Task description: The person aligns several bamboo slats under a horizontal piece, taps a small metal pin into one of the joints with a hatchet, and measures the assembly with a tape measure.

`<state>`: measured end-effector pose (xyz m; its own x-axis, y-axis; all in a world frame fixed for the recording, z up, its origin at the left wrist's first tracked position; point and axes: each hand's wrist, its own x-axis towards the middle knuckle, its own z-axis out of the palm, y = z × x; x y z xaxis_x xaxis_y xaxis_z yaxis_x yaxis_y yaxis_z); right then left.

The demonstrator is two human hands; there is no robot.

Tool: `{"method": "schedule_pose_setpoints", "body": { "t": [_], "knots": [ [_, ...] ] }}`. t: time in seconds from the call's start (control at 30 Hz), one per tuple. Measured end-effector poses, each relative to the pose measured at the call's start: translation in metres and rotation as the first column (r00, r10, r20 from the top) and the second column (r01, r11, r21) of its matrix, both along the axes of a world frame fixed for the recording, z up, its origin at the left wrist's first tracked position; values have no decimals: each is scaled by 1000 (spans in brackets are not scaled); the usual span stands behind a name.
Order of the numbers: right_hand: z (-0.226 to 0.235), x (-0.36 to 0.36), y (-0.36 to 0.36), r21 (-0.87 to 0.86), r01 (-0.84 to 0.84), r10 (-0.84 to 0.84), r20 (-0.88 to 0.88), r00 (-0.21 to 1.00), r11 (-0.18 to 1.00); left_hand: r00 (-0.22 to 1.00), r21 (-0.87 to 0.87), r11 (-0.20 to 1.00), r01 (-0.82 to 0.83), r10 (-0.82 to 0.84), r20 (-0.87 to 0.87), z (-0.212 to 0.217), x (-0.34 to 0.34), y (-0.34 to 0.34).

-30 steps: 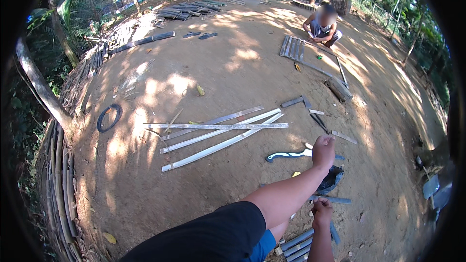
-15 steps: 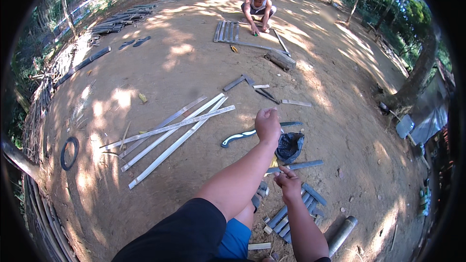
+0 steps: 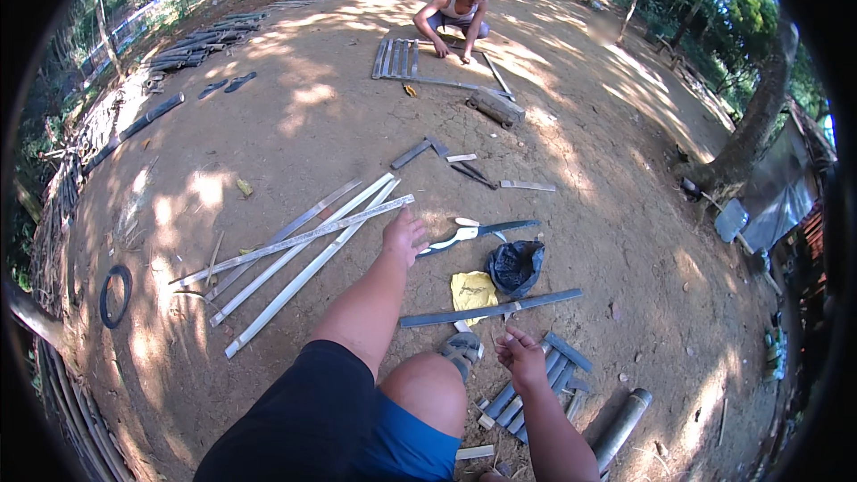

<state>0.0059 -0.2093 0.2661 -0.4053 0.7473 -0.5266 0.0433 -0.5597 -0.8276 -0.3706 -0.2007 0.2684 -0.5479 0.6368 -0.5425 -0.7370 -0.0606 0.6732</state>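
My left hand [image 3: 403,236] stretches forward over the dirt, fingers apart and empty, close to the ends of several long pale bamboo strips [image 3: 299,245] and to a curved knife with a white handle [image 3: 464,234]. Lower down, my right hand [image 3: 520,355] hovers with loose fingers, holding nothing, above a small stack of short dark slats [image 3: 536,386]. A long dark slat [image 3: 489,309] lies between the two hands. A yellow cloth [image 3: 472,289] and a black bag [image 3: 516,266] rest beside it. My knee and sandal [image 3: 462,353] show below.
Another person [image 3: 457,18] crouches at the far side over a mat of joined slats [image 3: 402,60]. A bamboo tube [image 3: 621,427] lies at lower right, a black ring [image 3: 115,295] at left, a tree trunk [image 3: 754,129] at right, piled poles [image 3: 192,40] at far left.
The view has swung so the far person now sits near top centre. My left hand has come nearer the strip ends; my right hand has lowered toward the short slats.
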Motion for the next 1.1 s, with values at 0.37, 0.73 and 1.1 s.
{"method": "schedule_pose_setpoints", "body": {
  "t": [0.37,0.73,1.1],
  "knots": [
    [-55,78,-59,-165,-153,191,246,950,974,930,65,990,-126,95,355,-107,41,12],
    [-67,98,-38,-219,-201,273,376,886,955,970,-160,987,0,38,240,-159,63,61],
    [-163,134,221,165,-553,167,849,501,817,409,-636,720,278,-688,-600,-142,7,211]
  ]
}}
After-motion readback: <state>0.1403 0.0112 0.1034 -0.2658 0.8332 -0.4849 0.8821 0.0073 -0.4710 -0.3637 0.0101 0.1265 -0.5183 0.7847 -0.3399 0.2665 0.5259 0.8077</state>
